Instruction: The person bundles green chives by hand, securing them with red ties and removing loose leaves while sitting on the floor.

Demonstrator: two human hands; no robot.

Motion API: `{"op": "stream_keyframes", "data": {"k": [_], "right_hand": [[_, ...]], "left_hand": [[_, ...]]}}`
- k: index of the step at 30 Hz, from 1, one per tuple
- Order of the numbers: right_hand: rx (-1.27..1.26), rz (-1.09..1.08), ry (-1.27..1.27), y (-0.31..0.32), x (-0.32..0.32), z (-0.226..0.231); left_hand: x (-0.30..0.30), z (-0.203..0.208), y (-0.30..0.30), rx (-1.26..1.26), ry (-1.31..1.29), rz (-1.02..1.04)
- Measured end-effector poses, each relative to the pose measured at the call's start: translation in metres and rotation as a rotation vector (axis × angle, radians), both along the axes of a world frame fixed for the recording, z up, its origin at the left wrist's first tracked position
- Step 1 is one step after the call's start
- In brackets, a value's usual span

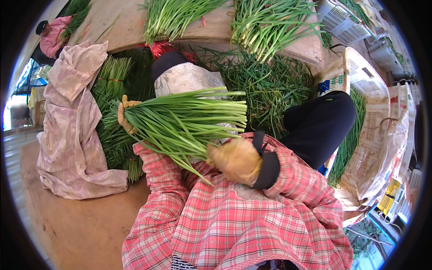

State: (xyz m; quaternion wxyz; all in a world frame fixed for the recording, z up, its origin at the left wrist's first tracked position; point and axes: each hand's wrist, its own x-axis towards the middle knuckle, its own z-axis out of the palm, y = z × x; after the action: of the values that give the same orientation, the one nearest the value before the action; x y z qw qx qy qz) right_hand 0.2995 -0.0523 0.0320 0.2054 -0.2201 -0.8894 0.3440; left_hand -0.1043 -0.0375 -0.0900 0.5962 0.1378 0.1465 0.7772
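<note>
A loose bunch of garlic chives (184, 114) lies across my lap, its pale cut ends to the right and the green blades to the left. My left hand (128, 115), in a tan glove, is wrapped round the leafy end. Close by the bunch's lower right side is my right hand (236, 161), also gloved, with a black band at the wrist. Its fingers are curled in beside a few stray blades; what they pinch, if anything, is hidden. Under the bunch a pale patterned cloth (189, 78) covers my leg.
Chive bunches (180, 18) lie on a wooden board (207, 32) ahead. Loose trimmings (270, 85) are heaped below it. Tied bundles (110, 81) sit at left beside a pinkish cloth (72, 121). A white crate (366, 72) stands at right. Another person (54, 36) sits far left.
</note>
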Motion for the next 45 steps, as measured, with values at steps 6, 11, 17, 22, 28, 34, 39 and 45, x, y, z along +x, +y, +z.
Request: {"op": "stream_keyframes", "data": {"k": [6,11,17,22,28,34,39,45], "right_hand": [[0.02,-0.173,0.004,0.021,0.073,0.002],[-0.703,-0.424,0.155,0.053,0.086,0.0],[-0.942,-0.454,0.31,0.063,0.026,-0.015],[-0.163,-0.613,0.17,0.079,0.042,-0.006],[-0.709,-0.667,0.617,0.069,0.095,0.007],[-1.009,-0.51,0.454,0.083,0.042,-0.008],[-0.808,-0.69,0.559,0.091,0.06,0.013],[-0.788,-0.628,0.58,0.078,0.094,0.039]], "left_hand": [[0.004,-0.021,0.023,0.328,-0.209,-0.477],[-0.026,-0.101,0.03,0.906,-0.591,-0.905],[0.03,-0.077,0.076,1.023,-0.924,-1.292],[-0.015,-0.13,0.062,1.136,-0.877,-1.2],[-0.028,-0.138,0.063,0.819,-0.711,-1.204],[-0.037,-0.107,0.05,0.503,-0.51,-1.195],[-0.01,0.003,0.018,-0.156,-0.395,-1.014],[-0.017,0.003,0.009,-0.583,0.071,-0.633]]}}
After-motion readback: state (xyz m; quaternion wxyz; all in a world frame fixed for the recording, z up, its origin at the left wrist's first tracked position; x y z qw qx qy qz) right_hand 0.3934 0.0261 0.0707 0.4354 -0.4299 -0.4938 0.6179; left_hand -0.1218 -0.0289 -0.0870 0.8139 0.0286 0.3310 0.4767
